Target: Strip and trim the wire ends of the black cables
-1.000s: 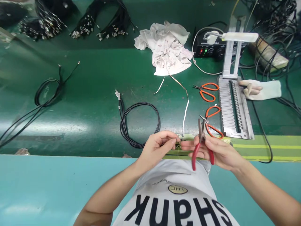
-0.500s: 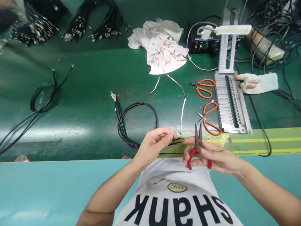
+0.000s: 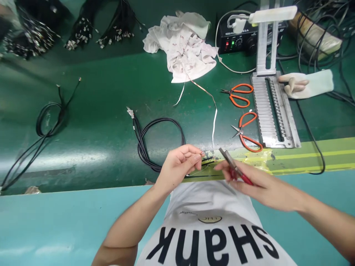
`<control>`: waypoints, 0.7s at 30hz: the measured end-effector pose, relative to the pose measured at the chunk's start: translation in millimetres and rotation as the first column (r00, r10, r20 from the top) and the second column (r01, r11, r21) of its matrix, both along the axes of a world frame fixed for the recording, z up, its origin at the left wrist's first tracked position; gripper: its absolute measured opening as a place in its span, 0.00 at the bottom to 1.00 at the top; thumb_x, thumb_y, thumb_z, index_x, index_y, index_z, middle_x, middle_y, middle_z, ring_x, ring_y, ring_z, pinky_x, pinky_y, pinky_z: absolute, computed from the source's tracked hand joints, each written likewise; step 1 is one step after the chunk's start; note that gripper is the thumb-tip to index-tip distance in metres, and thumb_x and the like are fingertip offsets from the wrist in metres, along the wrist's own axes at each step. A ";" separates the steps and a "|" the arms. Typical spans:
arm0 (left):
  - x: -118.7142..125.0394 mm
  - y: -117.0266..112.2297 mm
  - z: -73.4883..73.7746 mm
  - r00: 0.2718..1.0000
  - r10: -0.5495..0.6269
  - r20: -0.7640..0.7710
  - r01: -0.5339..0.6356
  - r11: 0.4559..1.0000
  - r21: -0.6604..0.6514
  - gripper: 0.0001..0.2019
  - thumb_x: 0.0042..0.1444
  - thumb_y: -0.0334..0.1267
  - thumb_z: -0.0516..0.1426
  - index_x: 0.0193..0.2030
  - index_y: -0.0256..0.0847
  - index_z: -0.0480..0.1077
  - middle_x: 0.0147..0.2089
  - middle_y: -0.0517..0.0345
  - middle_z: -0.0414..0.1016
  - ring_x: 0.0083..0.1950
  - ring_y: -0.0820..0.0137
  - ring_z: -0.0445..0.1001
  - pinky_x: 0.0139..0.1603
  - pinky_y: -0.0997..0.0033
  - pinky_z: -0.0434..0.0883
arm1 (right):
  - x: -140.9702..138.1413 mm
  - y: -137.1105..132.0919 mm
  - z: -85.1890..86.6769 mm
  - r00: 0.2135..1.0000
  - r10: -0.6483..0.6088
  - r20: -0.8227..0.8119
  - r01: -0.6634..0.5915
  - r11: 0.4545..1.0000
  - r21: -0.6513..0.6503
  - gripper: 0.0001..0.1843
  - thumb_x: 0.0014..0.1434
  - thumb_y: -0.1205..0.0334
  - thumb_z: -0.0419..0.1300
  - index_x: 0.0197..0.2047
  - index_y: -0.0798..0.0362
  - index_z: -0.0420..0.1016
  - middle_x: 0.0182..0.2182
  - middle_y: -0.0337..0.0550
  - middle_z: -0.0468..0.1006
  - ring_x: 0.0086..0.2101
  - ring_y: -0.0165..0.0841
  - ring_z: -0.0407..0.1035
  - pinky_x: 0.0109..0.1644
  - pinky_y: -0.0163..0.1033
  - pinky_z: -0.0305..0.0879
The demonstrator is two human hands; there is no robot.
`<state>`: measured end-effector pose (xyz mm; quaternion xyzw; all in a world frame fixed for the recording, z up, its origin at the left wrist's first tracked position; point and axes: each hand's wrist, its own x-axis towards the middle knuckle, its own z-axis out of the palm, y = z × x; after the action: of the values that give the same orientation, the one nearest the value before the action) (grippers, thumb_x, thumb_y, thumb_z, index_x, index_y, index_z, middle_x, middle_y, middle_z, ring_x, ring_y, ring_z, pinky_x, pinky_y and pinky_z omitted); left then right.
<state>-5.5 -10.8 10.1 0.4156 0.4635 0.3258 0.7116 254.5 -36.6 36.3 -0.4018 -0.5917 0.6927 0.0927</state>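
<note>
My left hand (image 3: 181, 162) is closed in a pinch at the end of a black cable (image 3: 142, 151). The cable's coil lies on the table to the left, with silver connectors (image 3: 130, 112) at its far end. Dark cable ends (image 3: 208, 162) stick out to the right of my left fingers; fine detail there is too small to tell. My right hand (image 3: 252, 181) grips red-handled pliers (image 3: 231, 162), their jaws pointing up and left, apart from the cable ends. Whether the jaws are open is hard to see.
Two orange-handled scissors (image 3: 240, 96) (image 3: 251, 142) lie beyond my right hand, beside a slotted metal fixture (image 3: 267, 114). A glove (image 3: 313, 84), a crumpled white cloth (image 3: 188, 48) and a black control box (image 3: 235, 38) are farther back. More cables (image 3: 50, 131) lie left.
My right hand has turned the pliers from upright to slanting left, and its fingers have closed around the handles. My left hand has shifted slightly, still pinching at the cable end.
</note>
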 end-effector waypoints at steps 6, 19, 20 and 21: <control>5.4 -4.3 10.1 0.987 -0.022 -0.158 0.043 0.990 0.131 0.11 0.64 0.42 0.59 0.42 0.34 0.75 0.25 0.61 0.70 0.27 0.76 0.65 0.30 0.74 0.61 | 10.5 21.0 11.5 0.861 0.031 0.507 -0.336 0.784 0.522 0.24 0.62 0.70 0.53 0.61 0.48 0.65 0.47 0.48 0.70 0.46 0.42 0.68 0.48 0.46 0.68; 6.2 -9.2 18.0 0.930 -0.054 -0.363 0.163 0.947 0.277 0.08 0.65 0.36 0.55 0.41 0.36 0.75 0.28 0.61 0.71 0.28 0.76 0.65 0.30 0.76 0.62 | 2.6 31.4 0.3 0.773 0.017 0.634 -0.535 0.554 0.638 0.23 0.63 0.70 0.52 0.62 0.56 0.66 0.43 0.51 0.71 0.44 0.45 0.69 0.47 0.51 0.67; 5.8 -8.8 18.0 0.926 -0.061 -0.373 0.175 0.943 0.282 0.08 0.65 0.36 0.56 0.41 0.36 0.75 0.28 0.61 0.72 0.28 0.76 0.65 0.30 0.76 0.62 | 3.6 31.7 0.7 0.768 0.020 0.640 -0.547 0.541 0.639 0.22 0.65 0.69 0.52 0.62 0.56 0.66 0.43 0.51 0.71 0.44 0.45 0.69 0.46 0.50 0.67; 5.5 -8.5 17.8 0.922 -0.067 -0.382 0.187 0.940 0.286 0.08 0.65 0.36 0.56 0.41 0.36 0.76 0.28 0.61 0.73 0.28 0.76 0.66 0.30 0.76 0.62 | 4.7 31.9 0.9 0.762 0.022 0.647 -0.559 0.526 0.641 0.22 0.66 0.68 0.51 0.62 0.55 0.66 0.42 0.51 0.71 0.43 0.45 0.70 0.45 0.49 0.67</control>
<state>0.0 -19.3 28.0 0.6076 0.5014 0.2651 0.5560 259.2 -4.6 37.2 -0.3886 -0.8990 0.1984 -0.0390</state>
